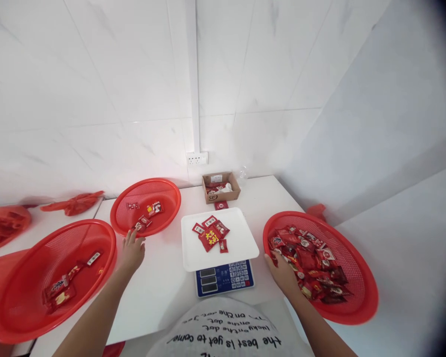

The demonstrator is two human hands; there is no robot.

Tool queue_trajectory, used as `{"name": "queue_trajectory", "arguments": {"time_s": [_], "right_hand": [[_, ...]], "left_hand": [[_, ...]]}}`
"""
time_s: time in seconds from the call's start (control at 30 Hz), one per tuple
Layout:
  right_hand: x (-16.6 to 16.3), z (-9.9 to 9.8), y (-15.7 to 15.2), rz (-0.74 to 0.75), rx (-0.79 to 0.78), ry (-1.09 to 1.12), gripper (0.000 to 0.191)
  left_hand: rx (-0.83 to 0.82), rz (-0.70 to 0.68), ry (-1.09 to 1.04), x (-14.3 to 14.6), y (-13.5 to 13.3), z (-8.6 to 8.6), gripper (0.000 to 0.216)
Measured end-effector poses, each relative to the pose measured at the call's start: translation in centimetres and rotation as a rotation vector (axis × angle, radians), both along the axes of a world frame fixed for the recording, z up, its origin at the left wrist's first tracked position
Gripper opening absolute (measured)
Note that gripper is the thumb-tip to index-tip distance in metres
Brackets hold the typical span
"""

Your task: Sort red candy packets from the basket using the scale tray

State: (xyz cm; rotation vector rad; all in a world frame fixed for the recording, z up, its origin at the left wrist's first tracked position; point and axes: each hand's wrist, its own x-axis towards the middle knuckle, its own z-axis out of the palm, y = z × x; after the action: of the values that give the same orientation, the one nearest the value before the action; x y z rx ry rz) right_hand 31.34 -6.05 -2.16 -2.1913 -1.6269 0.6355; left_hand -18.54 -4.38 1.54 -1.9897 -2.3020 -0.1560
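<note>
My left hand (132,253) is at the near rim of a red mesh basket (175,203), fingers apart, fingertips close to a small red snack packet (144,220) inside. A few other packets lie in that basket. My right hand (282,272) grips the left rim of another red basket (369,302), which is heaped with red snack packets (308,258). Between my hands stands a digital scale (225,277) with a white tray (241,243). Several red packets (211,235) lie on the tray, one larger with yellow characters.
A small cardboard box (220,195) of packets stands at the back, with one red packet (221,205) before it. Another red basket (109,238) holds several packets at left. Red bags (74,203) lie behind it. A wall socket (196,158) is above the table (159,282).
</note>
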Motion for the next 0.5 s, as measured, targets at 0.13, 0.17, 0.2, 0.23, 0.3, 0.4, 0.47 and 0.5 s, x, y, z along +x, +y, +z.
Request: {"name": "queue_trajectory", "arguments": {"time_s": [0.13, 0.17, 0.2, 0.23, 0.3, 0.4, 0.47, 0.5], "right_hand": [[-0.1, 0.2, -0.1, -0.002, 0.016, 0.002, 0.056], [-0.1, 0.2, -0.1, -0.006, 0.016, -0.001, 0.056], [-0.1, 0.1, -0.1, -0.009, 0.013, -0.006, 0.055], [-0.1, 0.1, -0.1, -0.013, 0.006, -0.012, 0.055], [-0.1, 0.1, -0.1, -0.016, -0.003, -0.027, 0.054], [-0.2, 0.2, -0.1, -0.011, 0.002, -0.047, 0.052], [-0.3, 0.2, -0.2, -0.010, 0.009, -0.060, 0.051], [-0.3, 0.3, -0.2, -0.010, 0.009, -0.066, 0.051]], "left_hand": [[0.049, -0.186, -0.117, 5.6, 0.2, -0.4, 0.031], [0.027, -0.257, -0.157, 7.4, 0.2, -0.5, 0.031], [-0.008, -0.334, -0.193, 9.2, 0.4, -0.7, 0.032], [-0.045, -0.399, -0.229, 11.0, 0.5, -0.8, 0.033], [-0.122, -0.483, -0.292, 14.2, 1.1, -1.0, 0.039], [-0.196, -0.502, -0.366, 17.7, 2.2, -1.0, 0.053], [-0.235, -0.497, -0.408, 19.1, 2.8, -1.0, 0.054], [-0.248, -0.500, -0.431, 19.5, 3.0, -1.0, 0.052]]}}
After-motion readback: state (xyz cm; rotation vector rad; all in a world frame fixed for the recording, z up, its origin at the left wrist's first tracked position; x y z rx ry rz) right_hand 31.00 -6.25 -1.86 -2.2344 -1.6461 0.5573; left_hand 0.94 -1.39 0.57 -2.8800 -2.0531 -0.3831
